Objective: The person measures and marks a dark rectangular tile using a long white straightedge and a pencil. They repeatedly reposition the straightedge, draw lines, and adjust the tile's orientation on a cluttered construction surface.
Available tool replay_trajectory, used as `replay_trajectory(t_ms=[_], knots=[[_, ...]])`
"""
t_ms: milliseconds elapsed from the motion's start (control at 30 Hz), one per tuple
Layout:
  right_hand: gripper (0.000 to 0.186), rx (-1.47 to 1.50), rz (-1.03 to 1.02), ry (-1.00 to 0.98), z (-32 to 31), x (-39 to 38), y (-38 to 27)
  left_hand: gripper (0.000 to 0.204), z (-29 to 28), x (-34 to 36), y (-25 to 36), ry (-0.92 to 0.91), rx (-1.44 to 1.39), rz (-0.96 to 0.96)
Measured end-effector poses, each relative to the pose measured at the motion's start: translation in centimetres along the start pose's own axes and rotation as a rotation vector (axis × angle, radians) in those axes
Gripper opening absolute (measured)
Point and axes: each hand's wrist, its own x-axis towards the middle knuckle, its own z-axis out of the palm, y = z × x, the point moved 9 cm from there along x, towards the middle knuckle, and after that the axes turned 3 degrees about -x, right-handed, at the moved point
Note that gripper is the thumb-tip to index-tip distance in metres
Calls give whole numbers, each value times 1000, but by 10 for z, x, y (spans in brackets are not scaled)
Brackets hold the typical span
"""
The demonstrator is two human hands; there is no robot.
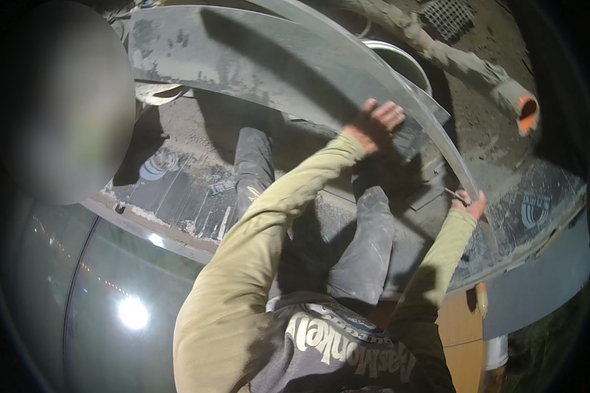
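My left hand (377, 121) lies with extended fingers on a large grey sheet panel (262, 56), which is dusty and marked with a dark shadow band. My right hand (469, 203) grips the near end of a long, pale, narrow strip (449, 154) that runs diagonally over the panel toward the top. A thin metallic piece (455, 195) sticks out beside the right fingers; what it is, I cannot tell. My dusty grey-trousered legs are below the panel, on a dirty platform.
A white round bucket (419, 69), a dusty pipe with an orange opening (528, 111) and a grid piece (447, 16) lie beyond the panel. A curved dark glass surface (98, 281) borders the lower left. An orange-brown board (462, 318) shows at lower right. A blurred area covers the upper left.
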Motion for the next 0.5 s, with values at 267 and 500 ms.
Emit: replay_trajectory(t_ms=[267,500], knots=[[24,17,146,53,35,-53,74,47,-306,-280,-442,-56,6,-1093],[25,-1,202,-27,136,-150,100,33,-278,-192,-351,-383,422,-765]])
